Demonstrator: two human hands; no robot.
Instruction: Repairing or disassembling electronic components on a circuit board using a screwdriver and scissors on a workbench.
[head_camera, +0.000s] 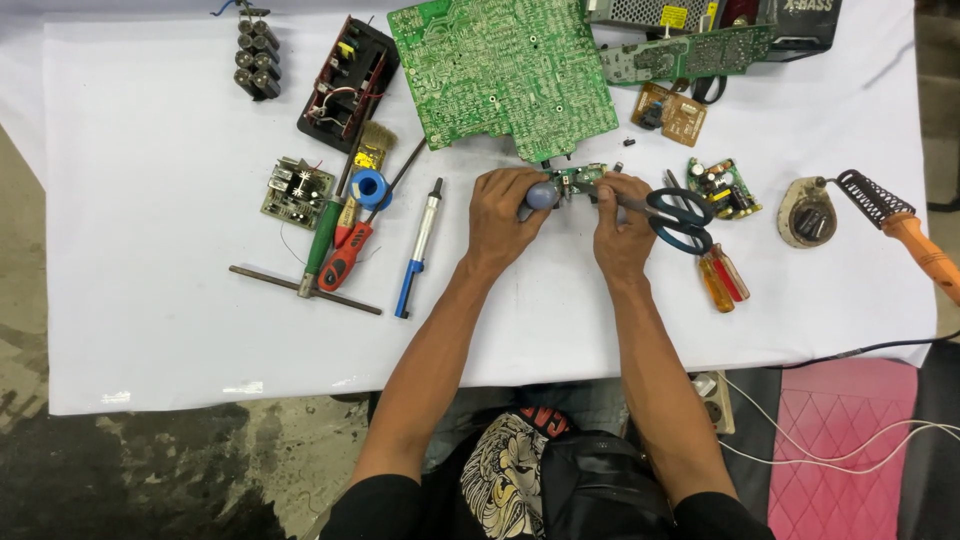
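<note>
At the far left of the white cloth-covered table (150, 300), near ten o'clock, lies a black pack of cylindrical battery cells (256, 58), and beside it an open black plastic casing with wires inside (347, 83). Below them, at about nine o'clock, a small grey circuit module (296, 192) rests next to a group of tools: a green-handled screwdriver (322, 240), a red-handled screwdriver (346, 255), a blue roll of tape (371, 188) and a long silver and blue desoldering pump (418, 248). They lie close together, within easy reach of the left arm, it seems.

At twelve o'clock a big green printed circuit board (500, 70) lies with the solder side up.

In the centre, the left hand (500, 215) is closed around a small green circuit board with a round blue-grey part (565, 185), holding it just above the table so it stays steady. The right hand (622, 225) has its fingers pressed together on the other end of the same board; the black-handled scissors (680, 218) lie against this hand, but I cannot tell if it really grips them.

Toward three o'clock are two orange and red transparent-handled screwdrivers (722, 280), a small green board with capacitors (724, 188), and an orange-handled soldering iron (905, 235) resting in its coiled stand, kept well apart from the hands, probably because of the heat.
</note>
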